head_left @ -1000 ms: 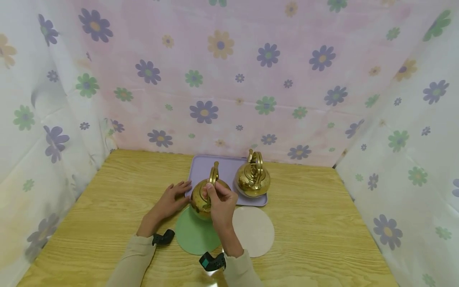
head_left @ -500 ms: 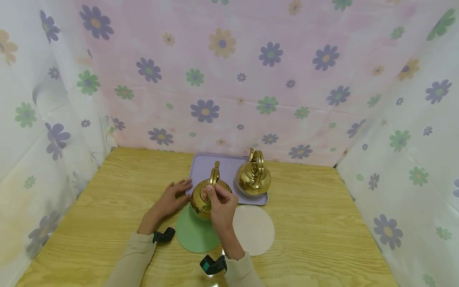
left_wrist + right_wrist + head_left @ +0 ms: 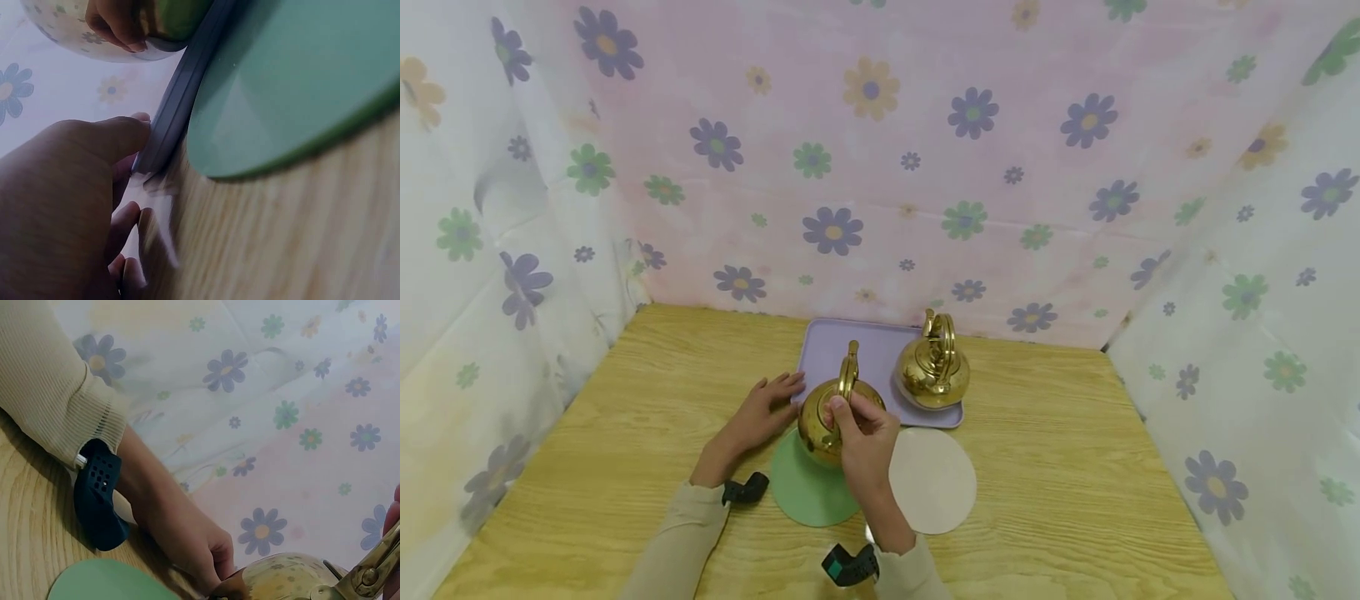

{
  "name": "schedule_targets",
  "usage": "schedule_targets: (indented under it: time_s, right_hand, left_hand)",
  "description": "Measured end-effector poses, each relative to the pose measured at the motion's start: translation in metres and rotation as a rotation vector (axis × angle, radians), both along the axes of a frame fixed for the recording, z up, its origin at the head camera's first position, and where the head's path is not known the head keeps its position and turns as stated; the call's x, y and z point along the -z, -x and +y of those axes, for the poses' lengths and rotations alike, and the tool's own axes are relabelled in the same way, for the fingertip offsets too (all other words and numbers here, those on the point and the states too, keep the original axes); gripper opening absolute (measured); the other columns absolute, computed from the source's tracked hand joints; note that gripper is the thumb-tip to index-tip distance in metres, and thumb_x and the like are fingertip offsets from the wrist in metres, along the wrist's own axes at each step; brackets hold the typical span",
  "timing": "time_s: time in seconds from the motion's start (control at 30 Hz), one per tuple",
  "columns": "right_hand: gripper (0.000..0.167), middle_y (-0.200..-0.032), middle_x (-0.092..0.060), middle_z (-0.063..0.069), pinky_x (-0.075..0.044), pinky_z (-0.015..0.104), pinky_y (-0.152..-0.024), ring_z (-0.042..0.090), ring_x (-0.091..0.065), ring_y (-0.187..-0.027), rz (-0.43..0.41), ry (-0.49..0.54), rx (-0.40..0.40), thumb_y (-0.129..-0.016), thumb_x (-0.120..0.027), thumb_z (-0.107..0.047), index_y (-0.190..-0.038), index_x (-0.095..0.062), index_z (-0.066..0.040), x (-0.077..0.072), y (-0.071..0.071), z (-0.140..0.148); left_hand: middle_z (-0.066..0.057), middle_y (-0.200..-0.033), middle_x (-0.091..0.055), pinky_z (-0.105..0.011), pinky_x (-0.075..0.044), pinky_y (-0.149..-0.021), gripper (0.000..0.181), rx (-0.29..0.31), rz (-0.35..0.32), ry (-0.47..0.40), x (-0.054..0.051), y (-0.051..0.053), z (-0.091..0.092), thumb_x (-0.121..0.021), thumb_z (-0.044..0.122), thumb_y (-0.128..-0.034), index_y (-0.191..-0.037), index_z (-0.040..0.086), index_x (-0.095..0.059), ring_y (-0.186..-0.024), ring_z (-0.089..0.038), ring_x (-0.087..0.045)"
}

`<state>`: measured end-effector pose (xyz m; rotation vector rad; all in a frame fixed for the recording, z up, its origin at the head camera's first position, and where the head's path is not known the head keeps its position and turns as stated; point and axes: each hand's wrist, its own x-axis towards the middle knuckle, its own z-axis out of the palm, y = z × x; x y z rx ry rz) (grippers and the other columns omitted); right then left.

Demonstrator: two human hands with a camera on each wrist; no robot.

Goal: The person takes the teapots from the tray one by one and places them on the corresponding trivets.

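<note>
Near gold kettle (image 3: 817, 432) is held by its top handle (image 3: 847, 382), which is pinched between thumb and fingers of the right hand (image 3: 868, 446). Kettle is seen at the front left of the purple tray (image 3: 831, 348), partly covering the back of the round green mat (image 3: 812, 498); whether its base is lifted or set down cannot be told. Left hand (image 3: 762, 419) is placed palm down by the tray's left edge, fingers spread loosely, nothing gripped; tray rim is touched by the thumb in the left wrist view. Second gold kettle (image 3: 932, 379) is stood upright on the tray's right end, well apart from both hands. Round white mat (image 3: 935, 482) is laid just right of the green one. Everything is set on a wood-grain table (image 3: 1060, 475), enclosed by flowered cloth (image 3: 880, 158) at back and sides.
</note>
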<state>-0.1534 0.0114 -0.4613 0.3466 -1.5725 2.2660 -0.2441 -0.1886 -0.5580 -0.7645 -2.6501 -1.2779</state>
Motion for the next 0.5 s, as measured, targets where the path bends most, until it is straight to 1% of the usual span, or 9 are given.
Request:
schedule_targets:
  time_s: [0.1,0.23,0.3,0.43,0.5]
  right_hand:
    - [0.031,-0.081,-0.071,0.020,-0.060,0.023,-0.067,0.011,-0.068,-0.072,-0.006,0.000,0.005,-0.098,-0.067,-0.004,-0.097,-0.065,0.026,0.001,-0.003,0.001]
    - [0.033,-0.081,-0.071,0.019,-0.059,0.021,-0.067,0.010,-0.067,-0.071,-0.003,0.002,0.006,-0.098,-0.066,-0.005,-0.097,-0.064,0.027,0.001,-0.006,0.001]
    - [0.033,-0.080,-0.071,0.017,-0.058,0.021,-0.066,0.009,-0.066,-0.070,-0.005,0.006,0.006,-0.098,-0.066,-0.005,-0.096,-0.064,0.028,0.000,-0.008,0.001]
    - [0.033,-0.079,-0.072,0.003,-0.057,0.019,-0.065,0.007,-0.066,-0.069,-0.020,0.021,0.002,-0.098,-0.067,-0.005,-0.096,-0.064,0.028,0.000,-0.013,0.000]
    - [0.031,-0.079,-0.071,-0.001,-0.057,0.018,-0.065,0.007,-0.065,-0.069,-0.026,0.023,-0.002,-0.097,-0.066,-0.005,-0.095,-0.065,0.027,0.000,-0.015,-0.001]
  left_hand:
    - [-0.023,-0.150,-0.050,-0.073,-0.014,-0.116,0.040,0.004,0.009,-0.003,-0.001,0.001,0.001,-0.065,0.009,-0.0982,-0.134,-0.009,-0.061,-0.142,-0.052,-0.038]
    - [-0.025,-0.149,-0.051,-0.075,-0.015,-0.114,0.039,0.004,0.033,-0.006,-0.001,0.000,0.002,-0.065,0.007,-0.0978,-0.133,-0.010,-0.061,-0.140,-0.054,-0.040]
    - [-0.025,-0.149,-0.051,-0.075,-0.015,-0.114,0.039,-0.001,0.031,-0.005,-0.001,0.000,0.002,-0.065,0.006,-0.0974,-0.133,-0.010,-0.061,-0.140,-0.053,-0.040]
    - [-0.025,-0.149,-0.051,-0.074,-0.014,-0.115,0.039,-0.007,0.015,0.001,0.000,-0.001,0.001,-0.066,0.006,-0.0974,-0.133,-0.010,-0.062,-0.141,-0.052,-0.039]
    - [-0.024,-0.149,-0.051,-0.074,-0.015,-0.116,0.039,-0.009,0.013,0.004,0.000,-0.001,0.000,-0.066,0.006,-0.0974,-0.133,-0.009,-0.062,-0.142,-0.051,-0.040]
